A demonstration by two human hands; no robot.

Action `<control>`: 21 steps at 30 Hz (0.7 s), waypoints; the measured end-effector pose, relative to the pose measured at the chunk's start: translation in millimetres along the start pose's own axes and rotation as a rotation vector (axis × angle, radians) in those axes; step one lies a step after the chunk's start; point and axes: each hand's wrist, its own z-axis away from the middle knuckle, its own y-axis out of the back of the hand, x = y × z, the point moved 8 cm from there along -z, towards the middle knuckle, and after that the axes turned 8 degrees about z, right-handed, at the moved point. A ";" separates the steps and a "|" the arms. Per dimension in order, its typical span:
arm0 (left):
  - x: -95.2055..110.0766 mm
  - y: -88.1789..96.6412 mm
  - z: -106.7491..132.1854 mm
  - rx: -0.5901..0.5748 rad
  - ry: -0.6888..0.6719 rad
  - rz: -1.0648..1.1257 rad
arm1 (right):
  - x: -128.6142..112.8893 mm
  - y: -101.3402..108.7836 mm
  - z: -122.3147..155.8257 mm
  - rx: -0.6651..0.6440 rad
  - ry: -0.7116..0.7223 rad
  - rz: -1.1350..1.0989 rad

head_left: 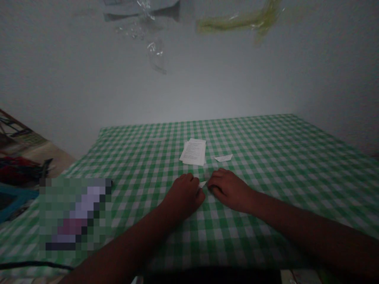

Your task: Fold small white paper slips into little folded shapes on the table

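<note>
My left hand and my right hand rest close together on a green-and-white checked tablecloth. Both have their fingers curled in. Between their fingertips they pinch a small white scrap of paper. Just beyond the hands lies a small stack of printed white sheets. A little white paper slip lies to the right of that stack.
A pale wall rises behind the table, with clear and yellowish plastic hanging near the top. A pixelated object lies on the cloth at the left. A dark cable runs along the near left edge. Clutter sits off the table's left side.
</note>
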 end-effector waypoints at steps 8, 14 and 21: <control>-4.6 3.2 -2.8 0.035 -0.014 0.197 | -6.7 2.5 2.9 0.113 -0.010 -0.163; -5.7 6.2 -2.8 0.051 -0.017 0.345 | -1.7 0.5 4.0 0.178 -0.010 -0.306; -9.3 3.9 -4.3 0.024 -0.005 0.431 | 5.1 2.4 1.0 0.163 -0.078 -0.382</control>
